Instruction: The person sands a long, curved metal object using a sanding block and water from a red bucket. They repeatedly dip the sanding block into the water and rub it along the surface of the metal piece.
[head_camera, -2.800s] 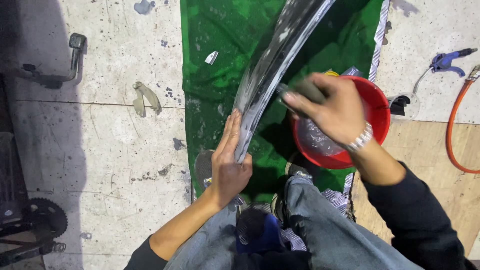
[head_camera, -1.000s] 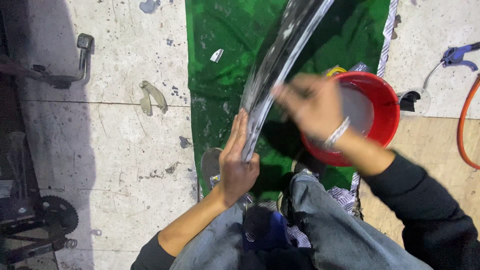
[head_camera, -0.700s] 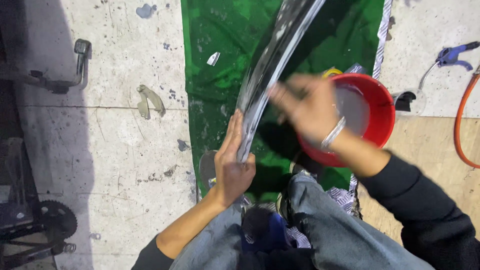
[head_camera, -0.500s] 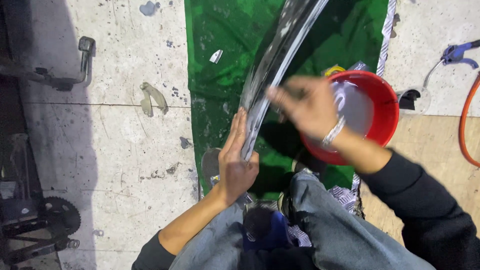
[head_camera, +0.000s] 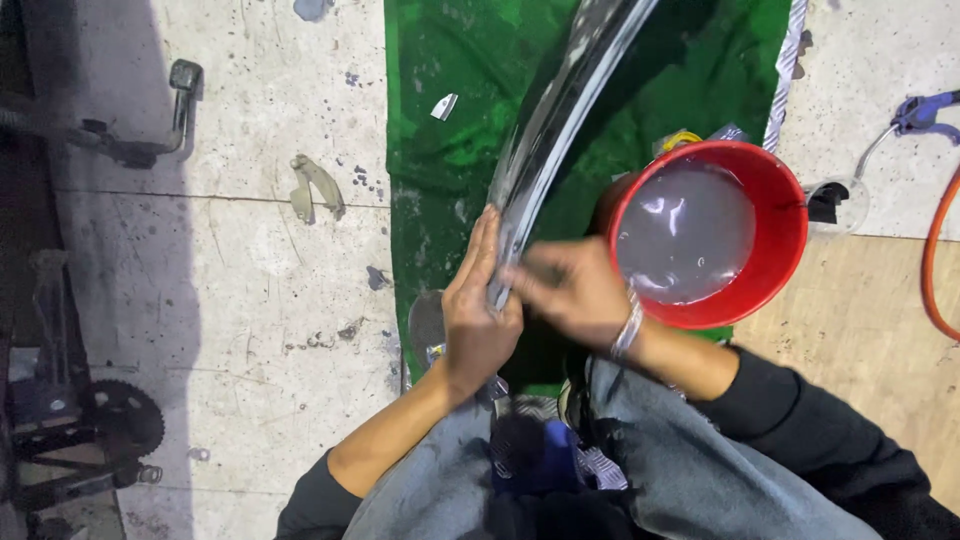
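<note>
Two hands work close together on a long curved metal rim, a shiny, wet-looking arc that runs from the person's lap up and out of the top of the view, above a green cloth spread on the floor. The left hand lies flat along the rim's outer left side, fingers stretched upward and pressed to the metal, thumb wrapped toward the inner face; it is closed on the rim as a brace. The right hand meets it from the other side, fingers curled at the rim's edge; blur hides whether it pinches the rim itself or something small against it, cannot tell

Judgement on doing this step well: the bracing palm wants to stay low and firm so the arc does not swing, while the working fingers move in short passes along the edge; wet metal is likely slippery, so grip pressure matters more than speed

Rim appearance: narrow, silver-grey, strongly reflective with pale streaks, darker along its inner channel

Just right of the hands, a red basin of cloudy water sits on the cloth. Farther right lie an orange hose and a blue-handled tool. On the left, a black chainring and crank rest on the pale floor
</note>
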